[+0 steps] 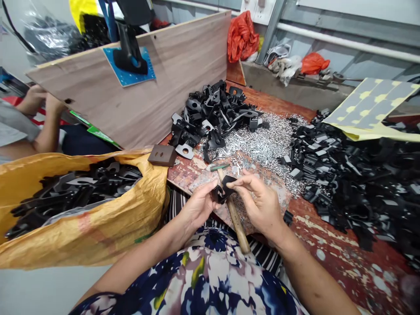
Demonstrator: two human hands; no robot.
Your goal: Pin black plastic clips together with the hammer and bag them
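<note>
Between my two hands is a small black plastic part (227, 187), held above the near edge of the red worktable. My left hand (202, 199) pinches its left side, where the fingers partly cover it. The fingertips of my right hand (257, 197) grip its upper right side. Below the part lies a hammer with a wooden handle (239, 223) slanting toward my lap; its head is mostly hidden. A thin green-tipped tool (219, 167) lies just beyond my hands. Loose silvery metal pins (259, 142) are spread behind it.
Black plastic parts (215, 107) are heaped at the back, and smaller black pieces (354, 175) cover the right side. A yellow sack (144, 210) of black parts stands left. A brown block (162, 155) sits at the table corner. Beyond the wooden partition (183, 65), another person's arms (46, 118) show.
</note>
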